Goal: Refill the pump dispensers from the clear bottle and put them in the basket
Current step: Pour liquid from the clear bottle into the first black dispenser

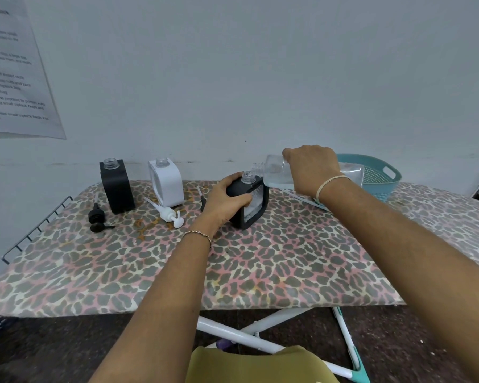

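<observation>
Head view shows a leopard-print ironing board (260, 258) that carries all the work, with the teal basket (382, 181) at its far right. No dispenser shows in the basket, though the right arm and the bottle hide much of its inside.

The right hand (313, 167) has its fingers wrapped round the clear bottle (277, 172), tipped nearly on its side with liquid pooled along its lower wall. Its open mouth sits just above and beside the neck of the near black dispenser (253, 207). The left hand (221, 200) grips that dispenser by its side and steadies it upright near the middle of the board. Whether liquid is flowing cannot be told.

At the far left stand a second black dispenser (118, 186) and a white dispenser (168, 183), both upright with bare necks. Their pumps lie loose in front of them: a black pump (96, 219) and a white pump (169, 214). A third pump (202, 197) lies partly behind the left hand.

The task looks early. One refill is in hand, two more seem to remain, and then all three need their pumps screwed on and a place in the basket.
</observation>
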Demonstrator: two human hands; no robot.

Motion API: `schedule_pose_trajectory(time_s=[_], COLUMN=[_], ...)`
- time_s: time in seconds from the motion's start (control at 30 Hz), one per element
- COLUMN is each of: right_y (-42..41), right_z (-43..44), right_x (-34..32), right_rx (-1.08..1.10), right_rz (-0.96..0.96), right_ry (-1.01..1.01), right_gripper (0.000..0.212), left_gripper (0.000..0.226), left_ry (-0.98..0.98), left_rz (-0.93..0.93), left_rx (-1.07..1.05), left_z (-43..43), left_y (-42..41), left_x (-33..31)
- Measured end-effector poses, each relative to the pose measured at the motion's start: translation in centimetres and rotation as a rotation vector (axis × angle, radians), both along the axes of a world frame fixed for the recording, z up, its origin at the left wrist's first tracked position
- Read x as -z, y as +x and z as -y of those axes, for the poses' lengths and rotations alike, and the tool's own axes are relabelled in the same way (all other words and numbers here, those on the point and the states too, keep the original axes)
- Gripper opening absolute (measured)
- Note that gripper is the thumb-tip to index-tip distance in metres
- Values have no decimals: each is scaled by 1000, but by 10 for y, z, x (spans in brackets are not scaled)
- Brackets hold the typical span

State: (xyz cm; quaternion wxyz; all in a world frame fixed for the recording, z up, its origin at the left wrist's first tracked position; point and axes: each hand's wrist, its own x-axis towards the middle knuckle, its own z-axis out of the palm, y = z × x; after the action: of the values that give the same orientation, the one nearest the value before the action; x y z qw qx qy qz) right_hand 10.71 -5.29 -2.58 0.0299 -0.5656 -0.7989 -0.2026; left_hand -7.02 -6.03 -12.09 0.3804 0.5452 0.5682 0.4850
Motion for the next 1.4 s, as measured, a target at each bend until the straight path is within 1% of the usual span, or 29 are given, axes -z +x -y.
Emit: schedule_pose_trajectory(time_s=[0.57, 1.4], right_y=[0, -1], right_z=[0, 0], right_x=[0, -2], right_rx=[3, 5], right_rz=[-3, 11], right_ry=[-7, -11], right_gripper=[42, 36], left_gripper=[61, 63], left_ry=[1, -7], left_rz=[6, 18], left_rx=[-4, -7], left_z=[0, -2], left_y=[0, 0], left_x=[1, 3])
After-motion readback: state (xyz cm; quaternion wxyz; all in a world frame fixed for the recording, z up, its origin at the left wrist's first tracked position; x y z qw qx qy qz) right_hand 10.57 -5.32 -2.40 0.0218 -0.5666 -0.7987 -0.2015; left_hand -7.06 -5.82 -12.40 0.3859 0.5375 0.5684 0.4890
